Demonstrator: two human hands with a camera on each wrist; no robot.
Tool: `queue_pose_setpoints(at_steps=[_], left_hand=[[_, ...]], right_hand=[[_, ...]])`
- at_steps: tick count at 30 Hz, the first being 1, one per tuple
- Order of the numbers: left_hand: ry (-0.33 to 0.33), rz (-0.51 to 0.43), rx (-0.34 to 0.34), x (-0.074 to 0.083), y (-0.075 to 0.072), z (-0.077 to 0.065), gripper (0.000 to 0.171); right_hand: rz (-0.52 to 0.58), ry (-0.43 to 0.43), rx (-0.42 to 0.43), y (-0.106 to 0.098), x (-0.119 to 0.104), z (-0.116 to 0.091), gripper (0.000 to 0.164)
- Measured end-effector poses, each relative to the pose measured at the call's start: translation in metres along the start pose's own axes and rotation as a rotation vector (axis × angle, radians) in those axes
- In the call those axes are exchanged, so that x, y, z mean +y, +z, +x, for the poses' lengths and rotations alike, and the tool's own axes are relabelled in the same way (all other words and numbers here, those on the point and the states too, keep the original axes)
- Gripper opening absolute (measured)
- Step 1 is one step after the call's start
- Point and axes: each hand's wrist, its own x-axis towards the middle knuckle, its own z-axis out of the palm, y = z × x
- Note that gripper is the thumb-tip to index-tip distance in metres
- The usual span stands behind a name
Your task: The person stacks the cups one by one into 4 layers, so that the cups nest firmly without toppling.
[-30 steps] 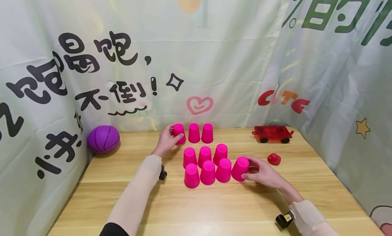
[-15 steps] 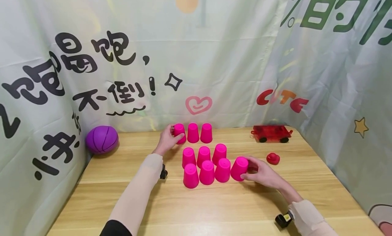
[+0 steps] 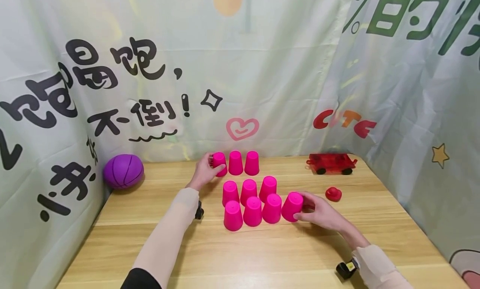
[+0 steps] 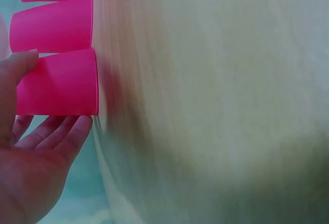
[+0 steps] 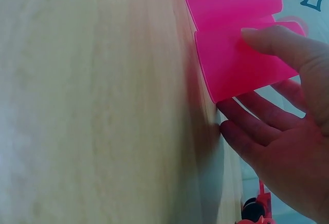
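Several bright pink plastic cups stand upside down in three rows on the table. At the left end of the back row, my left hand (image 3: 204, 172) holds a pink cup (image 4: 59, 85), thumb on one side and fingers on the other. Two more cups stand beside it, the middle one (image 3: 235, 163) closest. My right hand (image 3: 320, 212) holds the right-end cup (image 3: 292, 207) of the front row, its thumb (image 5: 267, 39) across the near side and fingers behind. The middle row, with one cup (image 3: 249, 191) at its centre, stands just behind the front row.
The wooden table (image 3: 240, 260) backs onto a printed cloth (image 3: 281, 93). A purple ball (image 3: 123, 171) sits at the far left. On the right are a translucent red toy car base (image 3: 331, 163) and a small red hat-shaped piece (image 3: 333, 194).
Both hands and all the cups stay in place; only the head view has shifted slightly to the right.
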Motion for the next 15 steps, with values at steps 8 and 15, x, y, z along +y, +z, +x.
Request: queue_pose_setpoints(at_steps=[8,15], left_hand=[[-0.012,0.013,-0.013,-0.0001,0.0,-0.0001,0.058],[-0.005,-0.002,-0.027,-0.0026,-0.0006,0.0004,0.064]], right_hand=[[0.007,-0.012,-0.004,0.0002,0.0008,0.0004,0.067],[-0.033,0.034,0.045,-0.0022,-0.0027,-0.0007,0.067]])
